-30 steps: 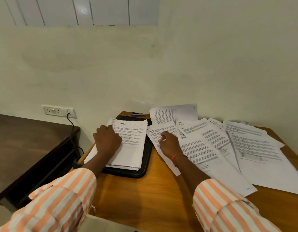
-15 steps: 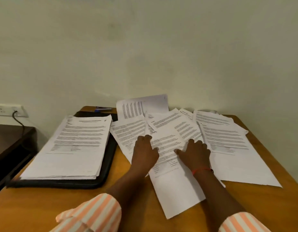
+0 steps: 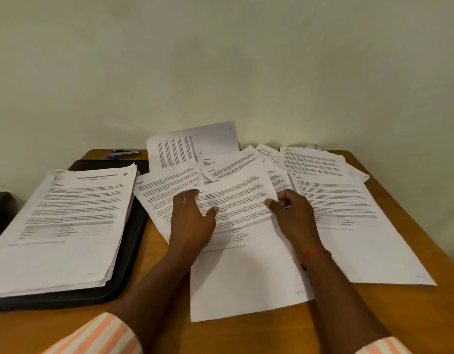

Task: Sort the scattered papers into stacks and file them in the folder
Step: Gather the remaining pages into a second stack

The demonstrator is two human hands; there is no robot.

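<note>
Head | right hand (image 3: 295,215) pinches thin printed sheet (image 3: 236,198) (curled edge) | left hand (image 3: 192,223) flat on loose papers (image 3: 348,238)

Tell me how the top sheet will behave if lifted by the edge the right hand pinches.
Likely floppy: the top sheet bows where the right hand pinches its edge. Probably light and apt to slide, lying loose on other scattered papers; the left hand resting on them may hold those down.
</note>
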